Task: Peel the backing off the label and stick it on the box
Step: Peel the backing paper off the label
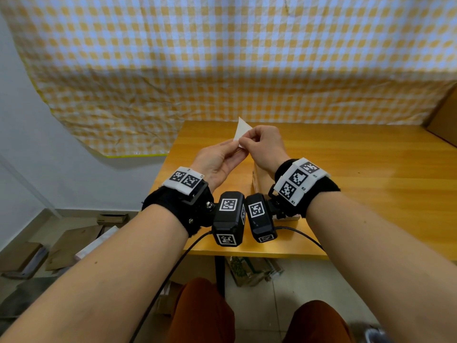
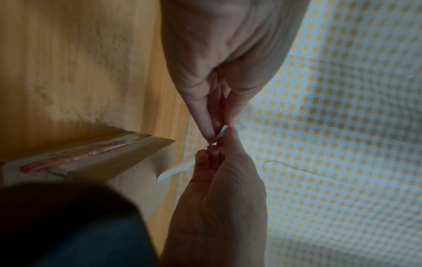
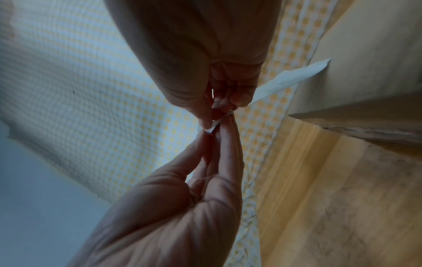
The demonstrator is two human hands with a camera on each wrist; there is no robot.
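I hold a small white label (image 1: 242, 128) in the air above the wooden table (image 1: 358, 174). My left hand (image 1: 235, 147) pinches its lower corner between thumb and fingers. My right hand (image 1: 246, 142) pinches the same corner from the right, so the fingertips meet. In the left wrist view the left hand (image 2: 214, 133) comes from above, the right hand (image 2: 211, 151) from below, and the label (image 2: 180, 168) sticks out sideways. The cardboard box (image 1: 258, 178) lies on the table under my right wrist, mostly hidden; it also shows as the box (image 2: 95, 160) and the box (image 3: 365, 106).
A yellow-and-white checked cloth (image 1: 222, 58) hangs behind the table. Another brown cardboard piece (image 1: 445, 120) leans at the table's far right. Flattened cartons and papers (image 1: 74, 241) lie on the floor to the left. Cables run from the wrist cameras past the table's near edge.
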